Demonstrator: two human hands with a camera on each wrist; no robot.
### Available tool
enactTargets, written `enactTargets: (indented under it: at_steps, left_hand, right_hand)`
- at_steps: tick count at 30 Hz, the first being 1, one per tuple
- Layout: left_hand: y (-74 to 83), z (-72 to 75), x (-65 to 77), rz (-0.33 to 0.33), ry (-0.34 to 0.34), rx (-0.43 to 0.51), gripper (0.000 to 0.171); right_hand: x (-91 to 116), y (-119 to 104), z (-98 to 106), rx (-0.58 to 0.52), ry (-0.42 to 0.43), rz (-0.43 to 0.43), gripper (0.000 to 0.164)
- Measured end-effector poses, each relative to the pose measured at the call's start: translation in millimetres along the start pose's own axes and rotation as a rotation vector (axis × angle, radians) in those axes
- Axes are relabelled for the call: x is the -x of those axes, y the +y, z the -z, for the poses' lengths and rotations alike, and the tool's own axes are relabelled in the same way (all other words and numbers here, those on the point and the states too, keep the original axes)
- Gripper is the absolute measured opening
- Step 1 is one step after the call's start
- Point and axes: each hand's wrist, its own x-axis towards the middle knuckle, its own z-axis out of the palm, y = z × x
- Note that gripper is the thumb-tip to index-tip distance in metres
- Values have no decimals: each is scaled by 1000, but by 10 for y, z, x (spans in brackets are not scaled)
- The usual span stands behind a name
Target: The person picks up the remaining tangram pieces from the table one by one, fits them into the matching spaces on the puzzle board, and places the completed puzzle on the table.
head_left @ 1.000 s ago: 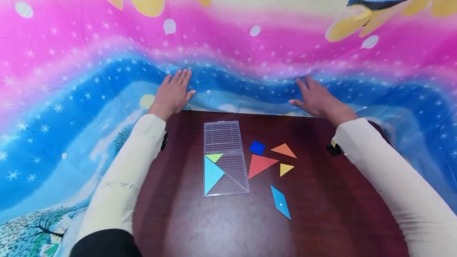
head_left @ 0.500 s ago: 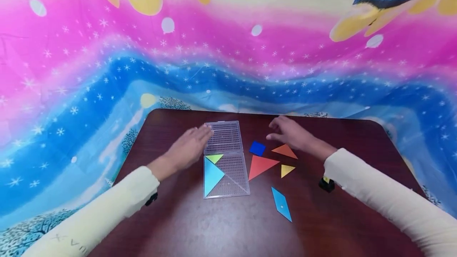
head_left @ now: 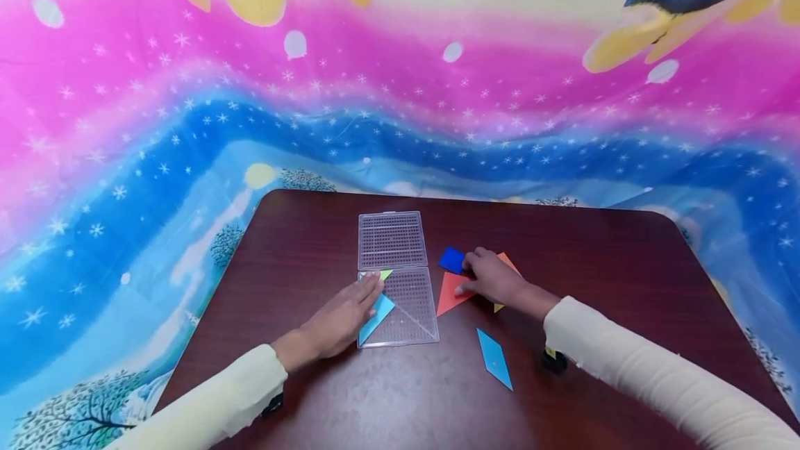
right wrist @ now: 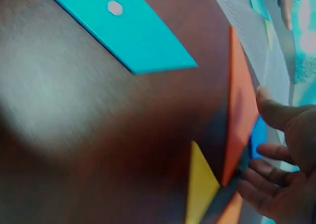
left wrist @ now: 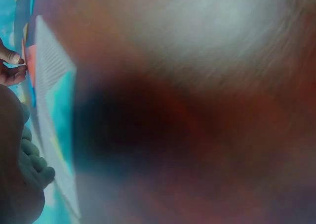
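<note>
A person's right hand (head_left: 496,279) hung over the red triangle (head_left: 451,290), just off the clear case's (head_left: 415,301) right edge on the table (head_left: 594,248). Thumb and fingers stood apart, grasping nothing; whether they touched it could not be told. Pinching the thin piece by opposite edges, clear of the blue square (head_left: 451,260), seemed the tidiest approach. The left hand's (head_left: 345,312) extended fingers covered part of the light-blue triangle (head_left: 377,317) along the case's left edge. The right-wrist view revealed more of the yellow triangle (right wrist: 200,189), mostly hidden from the head camera.
</note>
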Motion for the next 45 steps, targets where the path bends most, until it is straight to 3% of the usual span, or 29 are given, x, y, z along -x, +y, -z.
enactTargets:
  at_steps: [9,17,31,38,45]
  left_hand:
    - [54,-216,114,12,1,43,53]
    - [81,-265,108,35,19,100,52]
    - [58,-287,103,22,29,59,52]
    - [60,-284,110,43,18,52,52]
    - [71,-274,112,28,28,56,51]
  right_hand:
    - [42,-74,-170,49,73,-46,62]
    - [2,-53,-210,47,83,-50,51]
    - [-147,-1,-126,-116,-106,-149,46]
    - [-154,54,-104,-219,-94,-188,48]
    - [-133,147,-7,-329,-70,-177,27]
